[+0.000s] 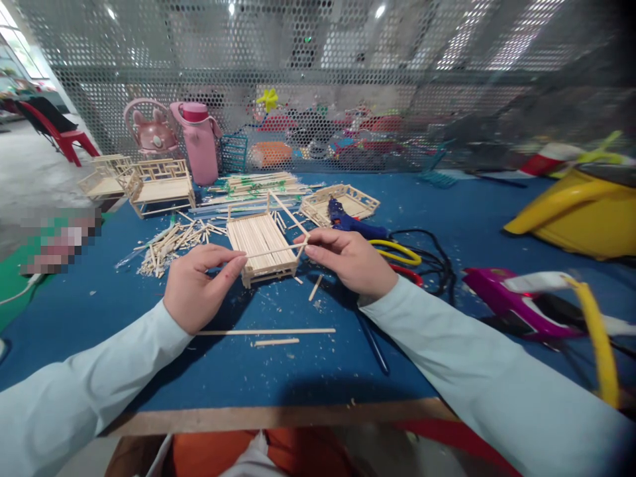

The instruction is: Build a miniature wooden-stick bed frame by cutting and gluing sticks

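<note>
A small wooden stick frame (pixel 263 240) with a slatted top stands on the blue table. Across its near side runs a thin wooden stick (pixel 271 252). My left hand (pixel 205 281) pinches the stick's left end between thumb and fingertips. At the right end, my right hand (pixel 352 260) pinches the stick near the frame's right front corner, where a slanting stick (pixel 288 215) also meets it. Whether the stick touches the frame at the left corner is unclear. A long loose stick (pixel 268 331) and a short one (pixel 277 342) lie nearer the table's front edge.
Behind are finished-looking stick pieces (pixel 163 189), a stick pile (pixel 173 244), a pink bottle (pixel 201 146) and a blue glue gun (pixel 352 222) with black cable. At right lie a purple tool (pixel 521 301) and yellow container (pixel 581 209). Mesh (pixel 308 40) stands behind the table (pixel 199 371).
</note>
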The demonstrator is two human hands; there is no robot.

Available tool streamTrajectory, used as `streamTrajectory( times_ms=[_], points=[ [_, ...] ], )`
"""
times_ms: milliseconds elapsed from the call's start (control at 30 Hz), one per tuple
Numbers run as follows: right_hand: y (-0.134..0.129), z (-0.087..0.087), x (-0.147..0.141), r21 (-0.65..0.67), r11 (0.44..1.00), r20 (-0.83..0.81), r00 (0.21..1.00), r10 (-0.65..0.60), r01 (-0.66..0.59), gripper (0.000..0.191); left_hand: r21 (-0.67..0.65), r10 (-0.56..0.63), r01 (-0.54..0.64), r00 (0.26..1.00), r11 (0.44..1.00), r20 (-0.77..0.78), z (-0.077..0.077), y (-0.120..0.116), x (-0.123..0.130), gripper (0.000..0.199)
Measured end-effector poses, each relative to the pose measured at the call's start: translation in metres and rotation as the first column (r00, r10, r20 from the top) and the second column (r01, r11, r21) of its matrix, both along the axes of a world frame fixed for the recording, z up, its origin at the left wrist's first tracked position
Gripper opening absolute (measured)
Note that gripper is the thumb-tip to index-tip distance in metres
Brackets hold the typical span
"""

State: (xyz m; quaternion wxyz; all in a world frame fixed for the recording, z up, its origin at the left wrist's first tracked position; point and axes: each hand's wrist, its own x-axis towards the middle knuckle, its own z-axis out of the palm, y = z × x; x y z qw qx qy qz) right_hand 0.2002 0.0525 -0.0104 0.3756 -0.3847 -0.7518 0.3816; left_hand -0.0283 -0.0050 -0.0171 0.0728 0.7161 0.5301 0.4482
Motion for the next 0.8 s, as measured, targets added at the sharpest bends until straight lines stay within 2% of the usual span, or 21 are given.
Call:
streamTrajectory(
  times_ms=[267,567,800],
  points=[
    [0.0016,-0.0014,0.0002,0.064,0.997,0.043,0.998,-0.035,0.032,0.026,0.003,0.015,-0.015,1.0,1.0,0.02,-0.0002,-0.0002,0.0002,0.02],
    [-0.0003,0.0,-0.0032,-0.012,0.999,-0.029,0.998,-0.051,0.051,0.024,0.01,0.024,-0.024,1.0,1.0,0.001,-0.0014,0.0007,-0.0005,0.019],
    [-0.0015,-0.0009,-0.0069,-0.08,0.996,-0.145,0.988,-0.058,0.046,0.02,-0.014,0.02,-0.02,1.0,1.0,-0.015,0.0004,0.0027,-0.0006,0.021]
  ],
)
